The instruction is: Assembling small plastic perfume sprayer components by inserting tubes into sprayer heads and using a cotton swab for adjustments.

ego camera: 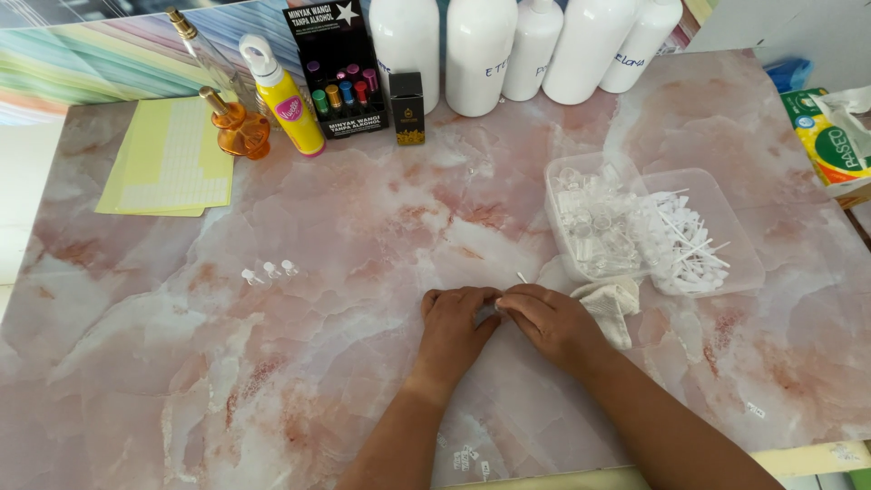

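Pink marble tabletop (363,218) spreads under my left hand (454,331) and right hand (553,322), fingertips pinched together on a tiny clear piece (520,278). Three small vials (269,270) lie left, clear tubs (635,227) right.

A small perfume-filling workspace: along the far edge of a pink marbled table (363,209) stand large white bottles (476,54), a display box of small coloured vials (343,86) and label sheets (172,159); clear tubs of tiny vials (594,218) sit near its right edge.
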